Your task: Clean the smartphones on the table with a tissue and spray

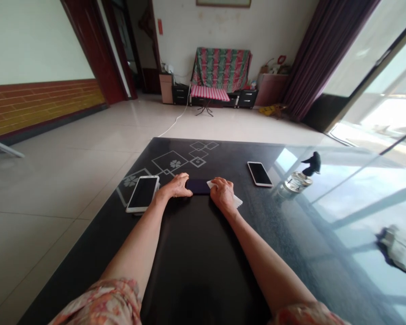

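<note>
A dark blue phone [199, 187] lies sideways on the black glossy table [206, 262], between my hands. My left hand [180, 186] grips its left end, with the thumb on the near edge and the fingers at the far edge. Over the right end is my right hand [222, 190], its fingers bunched on a white cloth [237, 201] that pokes out on both sides. Left of my left wrist, a white phone [142, 194] rests on top of something mostly hidden. Another white-framed phone [260, 174] lies to the right of my right hand.
A clear spray bottle [298, 181] with a black trigger head stands on the right. Near the right edge is a blurred grey-white bundle [401, 250], perhaps cloth. Beyond the table, a small folding table [209, 93] with a red-striped top stands before a cloth-covered object [221, 67].
</note>
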The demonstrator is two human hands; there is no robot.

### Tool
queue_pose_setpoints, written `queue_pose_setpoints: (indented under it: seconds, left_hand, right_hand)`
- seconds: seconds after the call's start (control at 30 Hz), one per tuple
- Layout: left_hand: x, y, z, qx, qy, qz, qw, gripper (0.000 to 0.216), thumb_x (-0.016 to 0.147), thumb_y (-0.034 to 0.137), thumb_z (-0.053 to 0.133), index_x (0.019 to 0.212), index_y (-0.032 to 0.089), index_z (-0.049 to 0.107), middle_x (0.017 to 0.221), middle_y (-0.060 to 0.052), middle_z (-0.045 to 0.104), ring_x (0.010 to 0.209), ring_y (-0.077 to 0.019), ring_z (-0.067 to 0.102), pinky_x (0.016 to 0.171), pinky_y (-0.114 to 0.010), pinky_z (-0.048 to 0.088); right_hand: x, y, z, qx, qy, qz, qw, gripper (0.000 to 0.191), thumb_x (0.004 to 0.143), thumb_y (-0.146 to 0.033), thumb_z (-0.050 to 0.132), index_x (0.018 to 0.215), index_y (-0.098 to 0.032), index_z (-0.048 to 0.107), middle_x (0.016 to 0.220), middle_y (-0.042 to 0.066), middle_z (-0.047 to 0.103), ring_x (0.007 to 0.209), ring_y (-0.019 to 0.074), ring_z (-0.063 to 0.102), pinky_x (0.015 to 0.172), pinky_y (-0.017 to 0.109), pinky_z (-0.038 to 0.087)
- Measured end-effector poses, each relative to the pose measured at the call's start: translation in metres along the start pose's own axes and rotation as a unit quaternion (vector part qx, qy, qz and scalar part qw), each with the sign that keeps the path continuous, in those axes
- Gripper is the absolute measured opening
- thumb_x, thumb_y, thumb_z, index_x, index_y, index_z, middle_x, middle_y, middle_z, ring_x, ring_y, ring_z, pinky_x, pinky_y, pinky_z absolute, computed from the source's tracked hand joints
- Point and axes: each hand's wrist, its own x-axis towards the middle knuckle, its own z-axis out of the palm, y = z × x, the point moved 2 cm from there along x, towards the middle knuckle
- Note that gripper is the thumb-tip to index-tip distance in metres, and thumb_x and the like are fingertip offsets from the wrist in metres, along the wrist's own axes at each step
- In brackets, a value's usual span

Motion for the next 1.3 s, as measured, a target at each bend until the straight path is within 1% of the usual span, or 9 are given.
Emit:
queue_pose_setpoints:
  seconds: [0.1,0.2,0.3,0.47,0.63,0.83,0.93,1.13,1.3]
  left_hand:
    - [-0.005,-0.003,0.006,-0.005,0.026,-0.023,0.999,0.069,0.062,0.041,0.070,0.123,0.013,0.055,0.140,-0.016,0.046,0.130,-0.0351,0.043,0.107,-0.039,0.039]
    - [-0.008,-0.007,0.015,-0.018,0.088,-0.003,0.996,0.068,0.065,0.044,0.071,0.122,0.010,0.056,0.140,-0.017,0.047,0.130,-0.0340,0.042,0.110,-0.041,0.034]
    - [-0.008,-0.011,0.021,-0.028,0.109,0.017,0.993,0.066,0.065,0.043,0.073,0.121,0.011,0.057,0.137,-0.017,0.049,0.129,-0.0325,0.043,0.111,-0.042,0.033]
    - [0.001,-0.007,0.023,-0.034,0.107,0.049,0.992,0.066,0.069,0.044,0.073,0.123,0.012,0.056,0.136,-0.015,0.051,0.127,-0.0319,0.044,0.109,-0.042,0.035]
    - [0.010,-0.001,0.028,-0.025,0.113,0.057,0.992,0.067,0.069,0.047,0.073,0.126,0.015,0.055,0.136,-0.013,0.052,0.125,-0.0327,0.046,0.106,-0.044,0.037]
    - [0.010,-0.004,0.029,-0.033,0.117,0.060,0.991,0.072,0.067,0.048,0.075,0.127,0.014,0.054,0.136,-0.014,0.053,0.125,-0.0329,0.046,0.108,-0.045,0.037]
    - [0.008,-0.005,0.026,-0.047,0.116,0.045,0.991,0.078,0.066,0.046,0.075,0.131,0.011,0.050,0.140,-0.017,0.047,0.130,-0.0331,0.043,0.110,-0.045,0.034]
    - [0.005,-0.008,0.024,-0.050,0.099,0.058,0.992,0.056,0.067,0.036,0.074,0.117,0.015,0.063,0.137,-0.014,0.051,0.129,-0.0333,0.043,0.111,-0.047,0.033]
    - [0.006,-0.008,0.023,-0.045,0.093,0.066,0.992,0.053,0.070,0.035,0.073,0.119,0.016,0.062,0.138,-0.012,0.051,0.129,-0.0317,0.043,0.112,-0.046,0.033]
  right_hand:
    - [-0.005,-0.007,-0.003,-0.003,0.006,-0.011,1.000,0.030,0.079,-0.010,0.046,0.092,-0.019,0.072,0.110,0.006,0.070,0.103,0.0190,0.060,0.099,0.034,0.034]
    - [-0.007,-0.011,-0.005,-0.029,0.012,0.002,1.000,0.030,0.081,-0.013,0.047,0.093,-0.021,0.072,0.113,0.005,0.069,0.104,0.0224,0.056,0.097,0.036,0.035]
    - [-0.005,-0.010,-0.002,-0.043,0.011,0.013,0.999,0.029,0.081,-0.014,0.048,0.095,-0.021,0.072,0.115,0.005,0.068,0.106,0.0250,0.053,0.094,0.037,0.037]
    - [0.001,-0.002,0.000,-0.039,0.006,0.019,0.999,0.032,0.082,-0.014,0.045,0.097,-0.020,0.072,0.116,0.007,0.067,0.106,0.0235,0.054,0.094,0.038,0.036]
    - [0.004,0.003,-0.003,-0.074,0.006,0.053,0.996,0.032,0.082,-0.016,0.045,0.098,-0.023,0.072,0.116,0.004,0.067,0.106,0.0248,0.051,0.089,0.038,0.037]
    - [0.007,0.001,0.001,-0.102,-0.008,0.029,0.994,0.031,0.084,-0.018,0.047,0.102,-0.023,0.070,0.119,0.004,0.065,0.109,0.0262,0.048,0.090,0.039,0.036]
    - [0.006,0.003,0.003,-0.098,-0.008,0.028,0.995,0.030,0.083,-0.018,0.048,0.102,-0.023,0.071,0.119,0.004,0.065,0.109,0.0269,0.047,0.090,0.039,0.036]
    - [0.007,0.002,0.001,-0.076,-0.006,0.033,0.997,0.030,0.083,-0.018,0.047,0.102,-0.022,0.071,0.119,0.007,0.063,0.109,0.0271,0.047,0.090,0.040,0.036]
    - [0.007,-0.001,-0.001,-0.082,-0.011,0.028,0.996,0.030,0.084,-0.017,0.047,0.099,-0.023,0.071,0.112,0.007,0.064,0.104,0.0264,0.048,0.087,0.039,0.036]
